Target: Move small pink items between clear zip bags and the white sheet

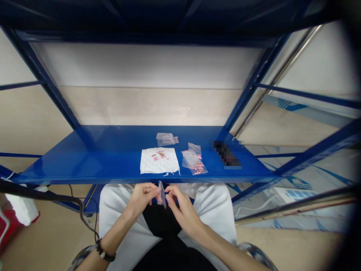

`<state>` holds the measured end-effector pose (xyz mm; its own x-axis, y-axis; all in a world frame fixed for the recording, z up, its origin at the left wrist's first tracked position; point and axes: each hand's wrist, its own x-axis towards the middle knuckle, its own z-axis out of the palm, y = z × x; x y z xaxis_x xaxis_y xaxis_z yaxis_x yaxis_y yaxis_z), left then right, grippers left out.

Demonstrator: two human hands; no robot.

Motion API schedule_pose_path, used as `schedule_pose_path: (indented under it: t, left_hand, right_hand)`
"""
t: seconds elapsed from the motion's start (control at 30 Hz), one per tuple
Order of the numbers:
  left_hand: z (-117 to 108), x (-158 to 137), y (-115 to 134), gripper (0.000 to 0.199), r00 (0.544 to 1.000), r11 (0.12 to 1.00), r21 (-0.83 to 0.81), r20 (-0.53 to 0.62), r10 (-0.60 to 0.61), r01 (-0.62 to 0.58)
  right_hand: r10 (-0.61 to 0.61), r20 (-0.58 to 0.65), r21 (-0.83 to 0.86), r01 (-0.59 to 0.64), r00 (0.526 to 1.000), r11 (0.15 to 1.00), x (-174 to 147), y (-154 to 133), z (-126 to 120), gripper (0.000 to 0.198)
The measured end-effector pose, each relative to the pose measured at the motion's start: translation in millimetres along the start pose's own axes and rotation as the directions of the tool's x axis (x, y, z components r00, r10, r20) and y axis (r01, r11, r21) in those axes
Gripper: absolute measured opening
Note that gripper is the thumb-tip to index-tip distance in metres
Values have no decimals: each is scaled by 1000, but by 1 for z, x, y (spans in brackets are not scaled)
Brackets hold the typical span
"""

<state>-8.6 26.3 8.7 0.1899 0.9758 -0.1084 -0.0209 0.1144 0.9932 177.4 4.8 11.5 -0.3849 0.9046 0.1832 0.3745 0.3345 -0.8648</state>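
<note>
"Just on the near side of the white cloth (145,165), past the shelf edge (118,180), what is being held?"

"A small clear bag (161,195), pinched between the left hand's (143,194) thumb and fingers."

"And the right hand (182,208)?"

"Curled at the bag's other side, its fingertips very near. I can't tell whether they pinch the edge."

"Which way does the bag run?"

"Its narrow length points roughly toward the cloth, the far end leaning slightly to the left hand's side. Whether it stands upright or slants away is unclear."

"So which hand is nearer?"

"The left, which touches it; the right is at most just beside."

"And the pink pieces (161,154)?"

"On the cloth, straight beyond the bag. More are in the bags (195,162) right of the cloth."
</note>
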Motion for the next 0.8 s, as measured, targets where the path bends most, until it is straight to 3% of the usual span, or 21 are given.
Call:
schedule_pose_path:
  t: [0.2,0.4,0.57,0.8]
  left_hand:
    - [11,-7,-6,37,993,997,-68,119,-18,26]
    - [15,-10,-4,36,983,999,-51,183,7,2]
    - [14,-9,-6,34,976,1000,11,215,24,-27]
    - [19,-10,-13,22,991,959,268,114,68,-96]
  right_hand:
    - [31,75,306,-53,997,951,6,4,3,24]
    - [98,124,439,-143,988,887,11,15,4,32]
    - [41,96,153,-55,995,987,10,7,-5,26]
    - [-27,122,-141,45,992,989,10,9,-10,17]
